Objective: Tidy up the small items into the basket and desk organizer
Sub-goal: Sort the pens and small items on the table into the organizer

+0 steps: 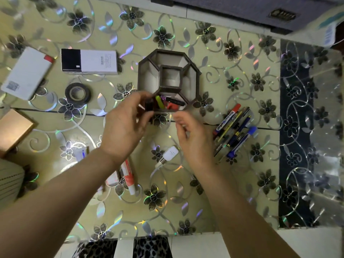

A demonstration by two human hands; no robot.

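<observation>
A dark octagonal desk organizer (pixel 168 58) stands mid-table, its near compartment holding small colourful items (pixel 168 103), green, red and black. My left hand (pixel 126 125) sits at the organizer's near left corner, fingers curled on a small dark item (pixel 149 107) at the rim. My right hand (pixel 193 135) hovers just in front of the organizer, fingers loosely bent, nothing visible in it. A pile of pens and a whiteboard marker (pixel 234 129) lies to the right. A white charger (pixel 169 153) lies between my wrists. No basket is visible.
A black tape roll (pixel 78 93), a black-and-white box (pixel 89 61) and a white box (pixel 28 72) lie at the left. A tan box (pixel 14 129) sits at the left edge. A glue stick and tubes (pixel 128 175) lie under my left forearm.
</observation>
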